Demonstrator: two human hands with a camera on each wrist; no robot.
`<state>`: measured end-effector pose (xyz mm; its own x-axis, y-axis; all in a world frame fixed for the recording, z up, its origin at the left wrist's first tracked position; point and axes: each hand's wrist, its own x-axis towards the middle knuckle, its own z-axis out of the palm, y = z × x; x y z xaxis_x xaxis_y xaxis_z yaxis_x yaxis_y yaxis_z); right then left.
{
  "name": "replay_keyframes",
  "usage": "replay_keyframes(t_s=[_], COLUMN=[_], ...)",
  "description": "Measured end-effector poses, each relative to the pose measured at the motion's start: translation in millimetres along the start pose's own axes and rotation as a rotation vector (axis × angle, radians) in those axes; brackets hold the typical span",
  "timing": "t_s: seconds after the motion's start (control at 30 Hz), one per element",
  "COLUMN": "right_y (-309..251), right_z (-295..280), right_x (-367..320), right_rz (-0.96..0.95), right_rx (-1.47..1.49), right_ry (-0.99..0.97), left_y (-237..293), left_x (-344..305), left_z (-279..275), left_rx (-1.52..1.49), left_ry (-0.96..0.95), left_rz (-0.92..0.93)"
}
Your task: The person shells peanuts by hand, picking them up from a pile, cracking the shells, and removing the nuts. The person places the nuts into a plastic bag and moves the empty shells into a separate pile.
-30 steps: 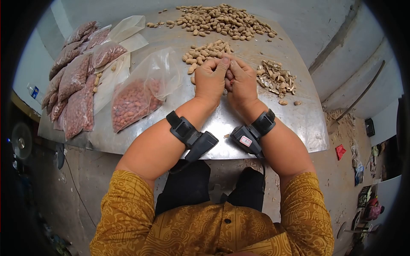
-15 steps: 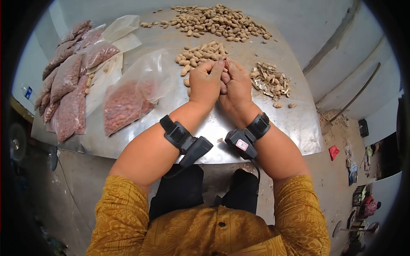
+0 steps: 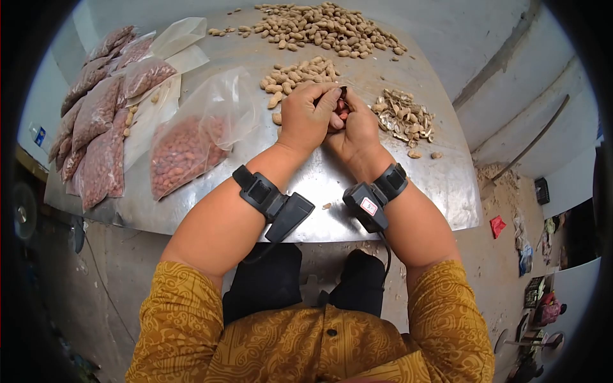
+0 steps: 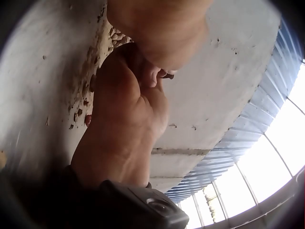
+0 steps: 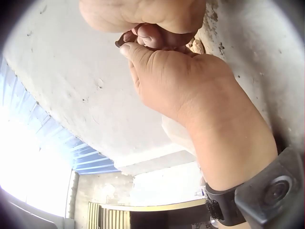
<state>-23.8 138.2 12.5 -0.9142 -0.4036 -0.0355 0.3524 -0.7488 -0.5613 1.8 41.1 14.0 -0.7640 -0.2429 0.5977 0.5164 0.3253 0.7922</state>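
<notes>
My left hand (image 3: 302, 116) and right hand (image 3: 359, 131) meet above the metal table (image 3: 281, 198), fingertips together. The left thumb and fingers pinch a small, dark-looking peanut shell (image 3: 343, 91), which shows at the thumb tip in the right wrist view. Red peanut kernels (image 3: 343, 110) lie in the right hand's curled fingers, partly hidden by the left hand. Just beyond the left hand is a small heap of unshelled peanuts (image 3: 300, 73). Broken shells (image 3: 405, 116) form a pile to the right of the right hand.
A larger heap of unshelled peanuts (image 3: 325, 27) lies at the table's far side. On the left stands an open clear bag (image 3: 188, 147) of red kernels, beside stacked filled bags (image 3: 96, 121). A few stray peanuts (image 3: 130, 118) lie between them.
The hands stay together while the fingers shift. The shell between the fingertips now looks dark, and red kernels have come into sight in the right hand. The head view has shifted slightly.
</notes>
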Motion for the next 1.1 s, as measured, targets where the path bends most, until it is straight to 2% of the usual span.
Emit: replay_keyframes(t_s=[0.07,0.17,0.27,0.37,0.47,0.53,0.63,0.7,0.73,0.8,0.9,1.1], right_y=[-2.9,-8.4,-20.4,-50.4,-70.9,-76.7,-71.0,-68.4,-67.5,-67.2,-65.3,-62.7], right_z=[-1.4,-3.1,-1.6,-21.3,-28.8,-23.7,-20.9,-30.7,-32.9,-32.9,-24.9,-20.3], right_x=[-0.9,0.9,0.0,11.5,19.2,19.9,18.0,20.9,20.7,18.5,14.0,10.8], right_rz=[0.019,0.015,-0.088,-0.192,-0.302,-0.317,-0.275,-0.266,-0.264,-0.262,-0.264,-0.239], right_rx=[-0.012,-0.019,-0.031,0.095,0.278,0.351,0.227,0.125,0.073,0.015,-0.023,-0.006], right_ry=[-0.039,0.020,0.110,0.163,0.269,0.363,0.334,0.196,0.127,0.127,0.156,0.162], left_y=[-0.8,7.2,-8.2,-13.3,-5.7,-3.1,-11.5,-19.2,-7.1,18.4,19.5,2.2], left_x=[-0.2,1.1,3.9,1.9,-3.3,-0.1,10.3,16.2,17.5,21.9,21.4,20.5], left_z=[1.1,-1.8,-1.9,2.9,3.3,-0.8,-17.3,-34.7,-42.6,-56.2,-60.4,-61.4], left_rx=[-0.066,-0.168,-0.200,-0.116,0.066,0.172,0.402,0.529,0.577,0.662,0.936,0.899], left_ry=[0.007,0.056,0.065,-0.026,-0.296,-0.293,-0.232,-0.203,-0.296,-0.477,-0.548,-0.624], left_rz=[-0.082,-0.156,-0.130,-0.048,0.040,0.090,0.191,0.217,0.037,-0.327,-0.116,-0.099])
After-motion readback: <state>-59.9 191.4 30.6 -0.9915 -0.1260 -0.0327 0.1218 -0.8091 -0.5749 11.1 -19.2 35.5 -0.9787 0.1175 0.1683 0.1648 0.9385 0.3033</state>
